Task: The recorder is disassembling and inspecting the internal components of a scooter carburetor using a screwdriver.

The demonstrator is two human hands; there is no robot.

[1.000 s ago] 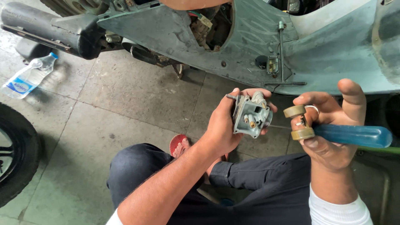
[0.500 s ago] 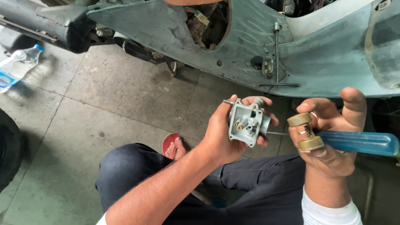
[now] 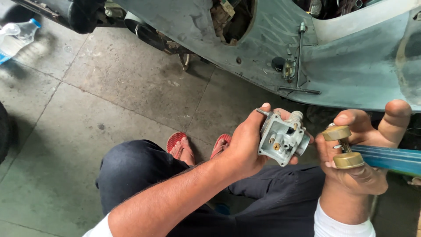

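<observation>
Grey cast-metal carburettor body (image 3: 283,138): we are gripping it in our left hand (image 3: 247,145), open side now tilting nearer us; our right hand (image 3: 357,153) is clenching twin brass floats (image 3: 343,147) and a blue-handled screwdriver (image 3: 388,159), beside the grey-green scooter body (image 3: 351,66).

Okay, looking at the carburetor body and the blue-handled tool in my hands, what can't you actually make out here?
Head view only:
- Blue-handled tool: its tip is hidden behind the right hand; the handle runs off the right edge.
- Carburetor body: the far side is covered by the left hand.
- Brass twin float: how it is gripped is hidden.
- Plastic bottle: blurred, cut off at the left edge.
</observation>
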